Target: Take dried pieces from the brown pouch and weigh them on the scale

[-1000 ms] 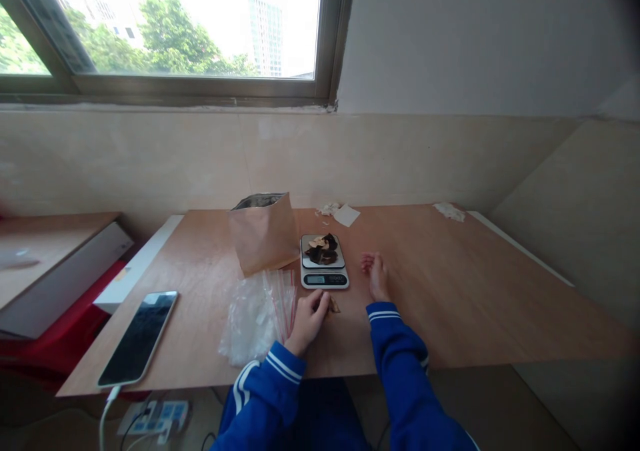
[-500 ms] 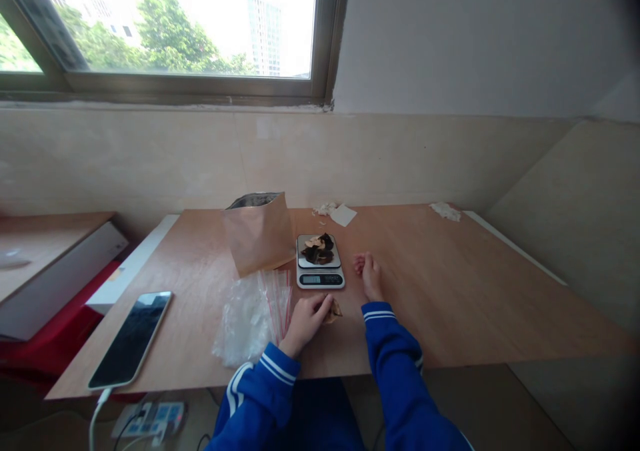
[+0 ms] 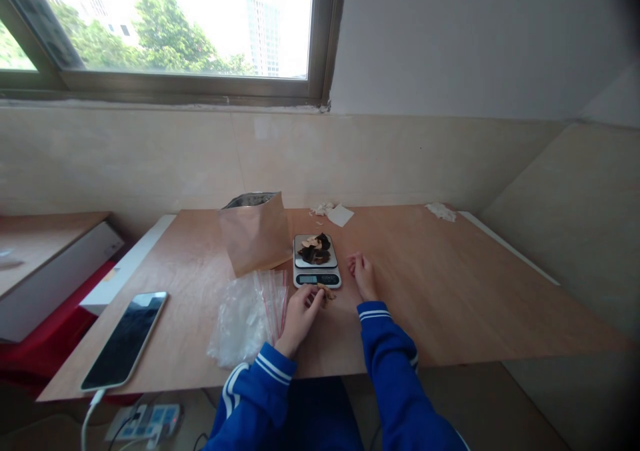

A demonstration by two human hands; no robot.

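My left hand (image 3: 302, 312) pinches a tan, curled dried piece (image 3: 327, 296) just in front of a small white digital scale (image 3: 303, 284). The piece looks like dried mushroom or peel; its exact kind is unclear. Several dark and pale dried pieces (image 3: 315, 251) lie heaped on the scale's plate. To the right of the scale my right hand (image 3: 364, 277) rests on the table, fingers curled in, with nothing seen in them. The digits on the scale's display are too small to read.
A brown foil-lined pouch (image 3: 255, 234) stands open left of the scale. Clear zip bags (image 3: 243, 321) lie before it. A phone (image 3: 125, 341) with a charging cable is on the wooden table's left. White scraps (image 3: 324, 209) and a paper square (image 3: 341, 215) lie behind the scale.
My left hand has risen a little toward the scale with the dried piece, which has turned in the fingers. My right hand stays beside the scale. The whole view has shifted slightly.
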